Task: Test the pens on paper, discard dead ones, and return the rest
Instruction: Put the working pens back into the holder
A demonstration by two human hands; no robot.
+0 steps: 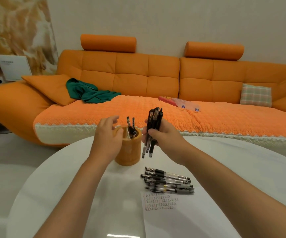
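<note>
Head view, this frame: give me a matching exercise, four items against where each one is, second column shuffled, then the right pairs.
Items:
1. bundle of pens
2. pen holder
3. row of pens
4. green cloth

Places:
A. lying on the sofa
B. flat on the white table, just above the sheet of paper
C. gripped in the right hand
D. upright on the table, left hand at its rim

Pairs: 1-C, 2-D, 3-B, 4-A
</note>
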